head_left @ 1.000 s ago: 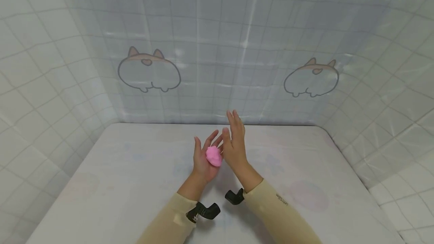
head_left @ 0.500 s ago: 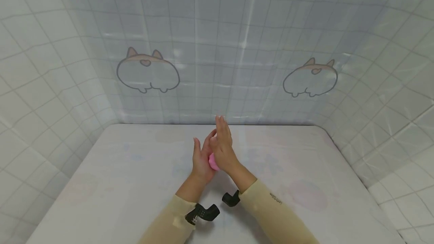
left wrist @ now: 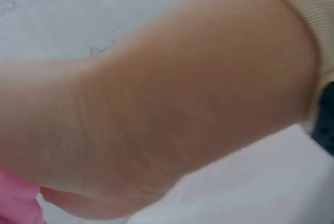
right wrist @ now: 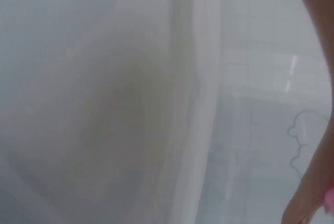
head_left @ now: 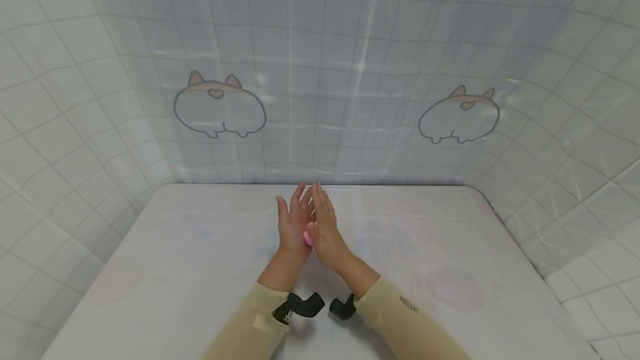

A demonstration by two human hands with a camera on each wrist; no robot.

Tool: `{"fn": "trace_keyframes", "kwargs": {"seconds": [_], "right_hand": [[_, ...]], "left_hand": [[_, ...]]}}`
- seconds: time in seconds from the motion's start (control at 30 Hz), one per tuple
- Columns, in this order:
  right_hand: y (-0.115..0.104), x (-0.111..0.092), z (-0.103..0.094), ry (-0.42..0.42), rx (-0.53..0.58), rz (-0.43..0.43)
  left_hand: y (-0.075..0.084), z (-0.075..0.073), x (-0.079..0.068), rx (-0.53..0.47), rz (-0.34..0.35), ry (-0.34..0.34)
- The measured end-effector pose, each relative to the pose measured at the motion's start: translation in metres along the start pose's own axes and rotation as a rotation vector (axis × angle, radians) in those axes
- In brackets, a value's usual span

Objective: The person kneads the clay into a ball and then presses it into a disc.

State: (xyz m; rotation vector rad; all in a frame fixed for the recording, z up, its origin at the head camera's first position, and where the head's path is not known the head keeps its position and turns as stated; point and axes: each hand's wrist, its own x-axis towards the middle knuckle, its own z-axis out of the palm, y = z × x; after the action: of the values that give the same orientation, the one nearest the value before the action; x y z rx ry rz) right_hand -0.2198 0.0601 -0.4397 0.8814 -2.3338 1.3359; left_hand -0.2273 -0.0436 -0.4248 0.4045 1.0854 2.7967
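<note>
A pink lump of modelling clay [head_left: 307,239] is sandwiched between the two palms, mostly hidden by the right hand. The left hand [head_left: 292,232] lies palm up under it, fingers straight and thumb held apart. Flat against the other side presses the right hand [head_left: 324,233], its straight fingers pointing away toward the back of the table. At the lower left of the left wrist view, part of the pink clay [left wrist: 18,199] shows beside the heel of the hand. A sliver of the clay [right wrist: 330,201] also appears at the right edge of the right wrist view.
Both hands are above a table with a pale printed cover [head_left: 175,271]. Behind it hangs a gridded curtain [head_left: 320,99] with cartoon animal drawings, and similar sheets enclose the sides. Black wrist cameras [head_left: 306,305] sit on the cream sleeves [head_left: 252,321].
The right hand has swung left from beside the clay and come down over it, covering most of it. Both hands have shifted slightly left, and the fingertips have tipped nearer.
</note>
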Motion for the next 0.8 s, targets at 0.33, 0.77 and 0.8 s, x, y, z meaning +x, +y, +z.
{"fn": "trace_keyframes", "kwargs": {"seconds": [0.33, 0.77, 0.8], "right_hand": [[-0.017, -0.008, -0.001, -0.02, 0.338, 0.032], [-0.027, 0.007, -0.015, 0.199, 0.305, 0.119], [-0.026, 0.009, -0.016, 0.211, 0.294, 0.123]], "left_hand": [[-0.009, -0.007, 0.01, 0.241, 0.124, 0.004], [-0.02, -0.002, -0.001, 0.543, 0.073, -0.162], [-0.02, -0.001, -0.001, 0.54, 0.059, -0.182]]}}
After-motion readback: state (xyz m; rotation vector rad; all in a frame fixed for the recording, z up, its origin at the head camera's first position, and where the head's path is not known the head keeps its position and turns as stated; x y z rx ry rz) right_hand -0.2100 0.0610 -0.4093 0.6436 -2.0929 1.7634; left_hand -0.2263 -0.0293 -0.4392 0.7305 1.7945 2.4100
